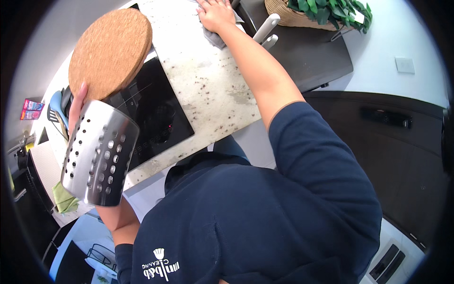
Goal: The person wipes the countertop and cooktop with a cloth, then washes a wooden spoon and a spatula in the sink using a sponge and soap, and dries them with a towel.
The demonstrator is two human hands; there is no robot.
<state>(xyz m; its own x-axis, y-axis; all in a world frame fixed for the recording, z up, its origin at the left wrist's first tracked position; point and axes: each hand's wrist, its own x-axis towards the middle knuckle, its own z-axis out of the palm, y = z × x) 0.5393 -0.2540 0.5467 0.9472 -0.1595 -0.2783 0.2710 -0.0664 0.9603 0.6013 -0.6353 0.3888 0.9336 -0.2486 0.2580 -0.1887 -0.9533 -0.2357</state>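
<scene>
On the left, my left hand (pixel 78 97) holds round cork trivets (pixel 108 53), apparently stacked, with its thumb over their edge; its other fingers are mostly hidden. A perforated stainless-steel utensil holder (pixel 101 152) lies against that hand and forearm, covering much of them; how it is supported is not visible. At the top, my right hand (pixel 216 16) presses down on a bunched grey cloth (pixel 214 37) on the speckled stone countertop (pixel 209 96). Its fingertips meet the picture's upper edge.
A black glass cooktop (pixel 159 113) lies under the trivets. Pale handles (pixel 267 26) stick out right of the cloth, near a plant in a woven basket (pixel 305 16). Kitchen utensils (pixel 56 103) stand at the left. A green cloth (pixel 65 198) hangs at the lower left.
</scene>
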